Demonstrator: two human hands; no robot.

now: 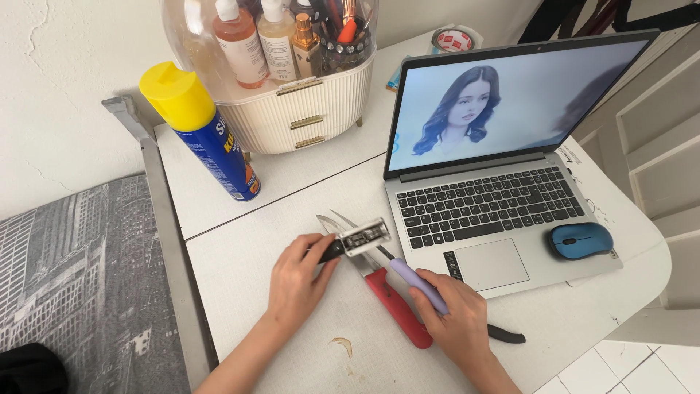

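Note:
My left hand (297,281) grips the black handle of a small knife sharpener (361,238) with a clear, silver head, held just above the white table (240,263). My right hand (456,321) holds a knife by its lilac handle (415,281); its blade runs up-left under the sharpener's head. A second knife with a red handle (397,306) lies flat on the table between my hands, its blade (329,223) pointing up-left. A thin black handle (507,335) sticks out from behind my right hand.
An open silver laptop (496,211) sits to the right with a blue mouse (580,239) on its palm rest. A blue spray can with a yellow cap (200,131) and a cream cosmetics organiser (292,80) stand at the back. A grey patterned surface (73,277) lies left.

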